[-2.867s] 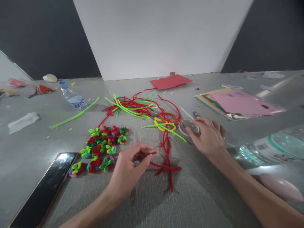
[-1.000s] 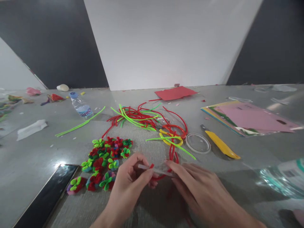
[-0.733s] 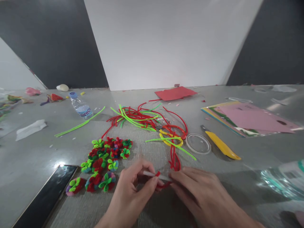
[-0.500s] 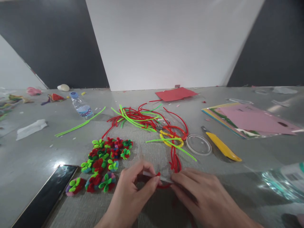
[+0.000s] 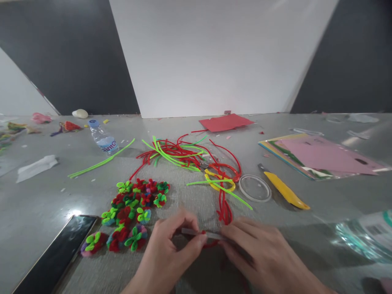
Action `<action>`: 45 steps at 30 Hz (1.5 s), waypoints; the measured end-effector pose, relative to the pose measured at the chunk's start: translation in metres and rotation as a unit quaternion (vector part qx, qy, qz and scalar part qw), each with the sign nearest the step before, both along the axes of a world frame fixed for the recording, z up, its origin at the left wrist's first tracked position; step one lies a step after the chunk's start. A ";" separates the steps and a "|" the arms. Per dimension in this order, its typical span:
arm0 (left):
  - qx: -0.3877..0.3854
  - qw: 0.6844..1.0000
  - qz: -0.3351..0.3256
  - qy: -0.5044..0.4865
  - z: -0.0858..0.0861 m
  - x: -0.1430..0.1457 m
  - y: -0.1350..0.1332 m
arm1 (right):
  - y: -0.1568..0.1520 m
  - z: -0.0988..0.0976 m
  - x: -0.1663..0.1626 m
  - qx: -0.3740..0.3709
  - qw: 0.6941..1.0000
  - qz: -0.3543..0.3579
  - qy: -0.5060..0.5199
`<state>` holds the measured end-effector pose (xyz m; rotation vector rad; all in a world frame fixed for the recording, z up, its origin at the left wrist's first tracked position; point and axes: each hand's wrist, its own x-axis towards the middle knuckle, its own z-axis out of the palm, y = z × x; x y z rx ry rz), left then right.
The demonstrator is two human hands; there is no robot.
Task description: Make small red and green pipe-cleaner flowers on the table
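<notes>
My left hand [image 5: 171, 251] pinches the end of a red pipe cleaner [image 5: 210, 245] against a thin, flat, pale stick [image 5: 216, 236] between thumb and forefinger. My right hand [image 5: 260, 249] grips the stick's other end, its fingers closed. The red pipe cleaner sags just below the stick between both hands; its far part is hidden by my right hand. Just beyond lies a bunch of red pipe cleaners [image 5: 225, 210]. Left of my left hand stand several small pipe-cleaner flowers [image 5: 125, 214] in red, green and blue.
A phone [image 5: 58, 253] lies at left. Ahead are a heap of red and green pipe cleaners [image 5: 174, 153], scissors with yellow and orange handles [image 5: 234, 185], a clear round lid [image 5: 255, 188] and a yellow cutter [image 5: 286, 190]. Bottles [image 5: 104, 139] and coloured paper [image 5: 324, 153] lie farther out.
The red pipe-cleaner tip by my left thumb has gone lower against the stick, and more of the stick shows. My hands have barely shifted.
</notes>
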<state>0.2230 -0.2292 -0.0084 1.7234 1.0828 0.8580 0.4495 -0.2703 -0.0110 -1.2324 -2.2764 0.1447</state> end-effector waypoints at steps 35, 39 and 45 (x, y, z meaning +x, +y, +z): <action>-0.009 0.986 -0.137 0.089 -0.010 0.008 -0.005 | 0.009 0.007 0.007 -0.016 0.969 -0.137 0.206; -0.073 0.984 -0.146 0.077 -0.009 0.014 -0.012 | 0.005 0.009 -0.001 -0.050 0.939 -0.157 0.302; -0.051 0.982 -0.161 0.087 -0.011 0.017 -0.013 | -0.003 0.022 -0.012 -0.106 0.935 -0.070 0.331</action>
